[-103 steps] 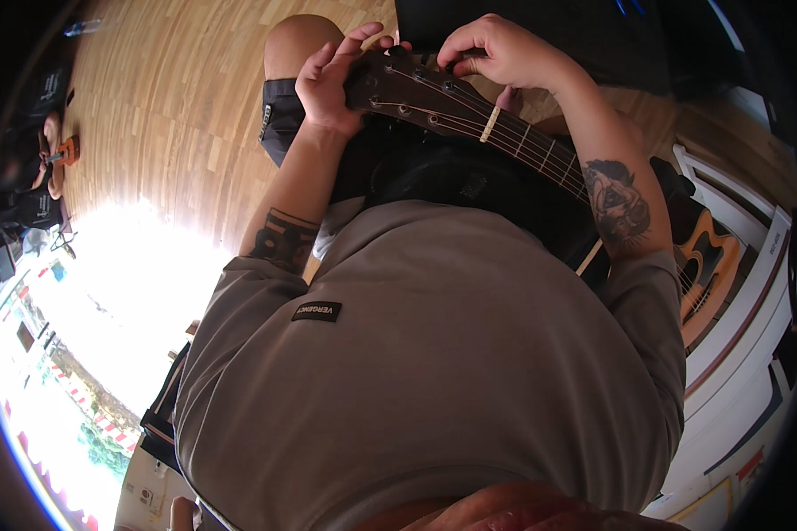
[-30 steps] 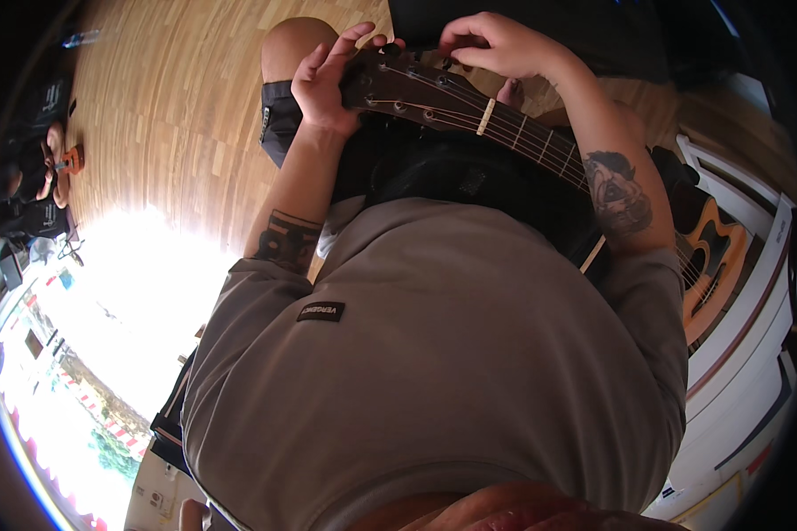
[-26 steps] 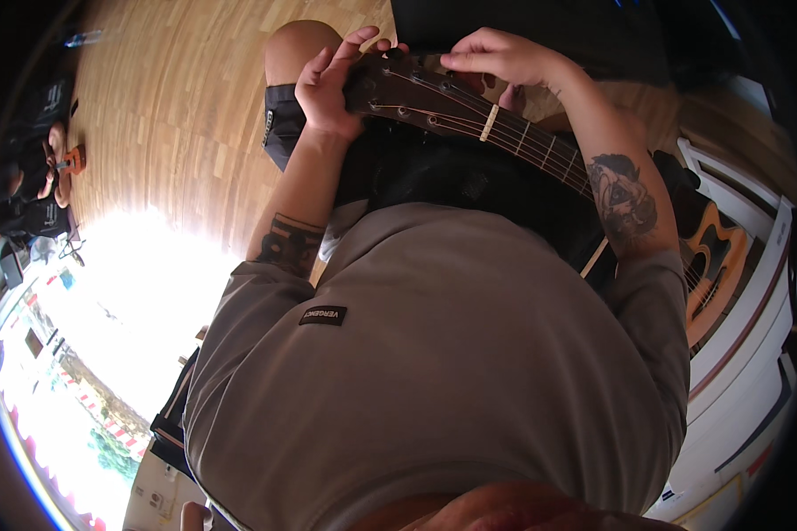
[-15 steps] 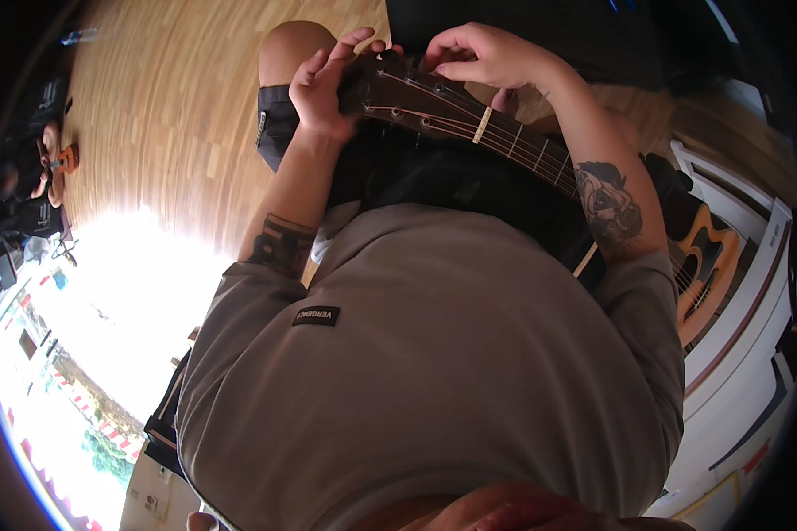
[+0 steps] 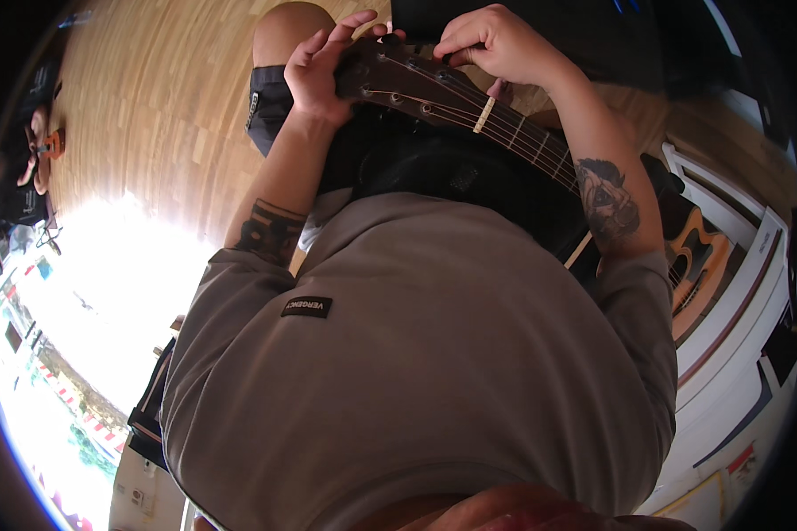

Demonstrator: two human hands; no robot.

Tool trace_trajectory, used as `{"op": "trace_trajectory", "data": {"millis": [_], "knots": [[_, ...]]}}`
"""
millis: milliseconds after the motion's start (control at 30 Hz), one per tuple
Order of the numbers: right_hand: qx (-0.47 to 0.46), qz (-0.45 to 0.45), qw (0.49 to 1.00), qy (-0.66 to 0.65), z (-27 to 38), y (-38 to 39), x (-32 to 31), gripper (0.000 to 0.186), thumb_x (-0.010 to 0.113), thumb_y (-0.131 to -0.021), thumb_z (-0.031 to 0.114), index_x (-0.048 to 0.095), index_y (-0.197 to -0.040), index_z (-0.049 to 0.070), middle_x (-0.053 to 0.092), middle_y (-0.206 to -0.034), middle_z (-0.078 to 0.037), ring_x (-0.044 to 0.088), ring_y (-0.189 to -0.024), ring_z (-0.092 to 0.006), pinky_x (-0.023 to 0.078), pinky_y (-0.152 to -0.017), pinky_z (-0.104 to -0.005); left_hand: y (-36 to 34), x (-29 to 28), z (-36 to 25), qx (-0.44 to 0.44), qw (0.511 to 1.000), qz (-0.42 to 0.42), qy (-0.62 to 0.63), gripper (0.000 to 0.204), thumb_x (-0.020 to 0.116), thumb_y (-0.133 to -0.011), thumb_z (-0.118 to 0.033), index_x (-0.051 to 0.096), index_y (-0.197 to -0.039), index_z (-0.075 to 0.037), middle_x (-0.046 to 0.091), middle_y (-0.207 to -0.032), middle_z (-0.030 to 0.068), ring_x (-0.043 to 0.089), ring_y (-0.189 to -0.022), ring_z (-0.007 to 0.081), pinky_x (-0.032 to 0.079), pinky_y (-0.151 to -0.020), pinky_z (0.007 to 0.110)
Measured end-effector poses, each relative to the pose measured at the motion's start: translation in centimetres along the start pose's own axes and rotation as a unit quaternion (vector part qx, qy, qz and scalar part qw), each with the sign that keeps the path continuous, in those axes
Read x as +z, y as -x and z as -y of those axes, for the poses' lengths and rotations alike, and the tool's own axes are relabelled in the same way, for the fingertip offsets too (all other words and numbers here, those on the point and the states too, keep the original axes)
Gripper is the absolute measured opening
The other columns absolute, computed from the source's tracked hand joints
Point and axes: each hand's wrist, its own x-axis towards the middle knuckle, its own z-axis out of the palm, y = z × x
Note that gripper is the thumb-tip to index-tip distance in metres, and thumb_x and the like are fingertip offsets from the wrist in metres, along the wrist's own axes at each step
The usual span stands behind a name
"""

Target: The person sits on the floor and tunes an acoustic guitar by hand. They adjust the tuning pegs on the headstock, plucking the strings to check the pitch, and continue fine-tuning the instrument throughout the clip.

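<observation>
A dark guitar headstock [image 5: 385,80] with metal pegs and strings lies across my lap, its fretted neck [image 5: 531,142] running down to the right beneath my right forearm. My left hand [image 5: 314,80] grips the headstock's left end, some fingers raised and spread along it. At the upper edge, my right hand [image 5: 500,49] pinches what looks like a tuning knob [image 5: 452,59], largely hidden by finger and thumb. A black padded surface [image 5: 434,168] sits below the neck, against my grey shirt.
A light-topped acoustic guitar [image 5: 702,248] rests at the right beside white slatted furniture [image 5: 717,372]. At far left another person [image 5: 31,168] holds a small orange stringed instrument [image 5: 55,144]. The wooden floor [image 5: 150,106] is glared lower left. Dark fabric [image 5: 584,44] lies beyond my hands.
My right hand has shifted a little, its fingers now curled tighter at the upper pegs. My left hand keeps its hold. The whole scene sits slightly higher and further left in view.
</observation>
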Motion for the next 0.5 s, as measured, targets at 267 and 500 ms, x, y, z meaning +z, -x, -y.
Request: {"op": "trace_trajectory", "data": {"millis": [267, 500], "knots": [[0.159, 0.078, 0.982, -0.065, -2.0, 1.1, 0.3, 0.032, 0.068, -0.098, 0.024, 0.070, -0.123, 0.003, 0.071, -0.102, -0.008, 0.069, -0.084, -0.0162, 0.061, -0.069, -0.0313, -0.1, -0.5, -0.1, -0.015, 0.999, 0.033, 0.021, 0.068, 0.048, -0.094, -0.053, 0.050, -0.142, -0.005, 0.052, -0.130, 0.0188, 0.050, -0.133, 0.0473, 0.043, -0.111, 0.061], [0.328, 0.074, 0.934, -0.119, -0.7, 0.3, 1.0, 0.072, 0.065, -0.093, 0.064, 0.062, -0.129, 0.001, 0.068, -0.103, -0.010, 0.070, -0.077, -0.0175, 0.059, -0.059, -0.0305, -0.2, 0.1, -0.1, 0.009, 1.000, 0.000, -0.018, 0.069, 0.050, -0.093, -0.053, 0.048, -0.142, -0.004, 0.052, -0.130, 0.0188, 0.051, -0.132, 0.0466, 0.044, -0.110, 0.060]]}}
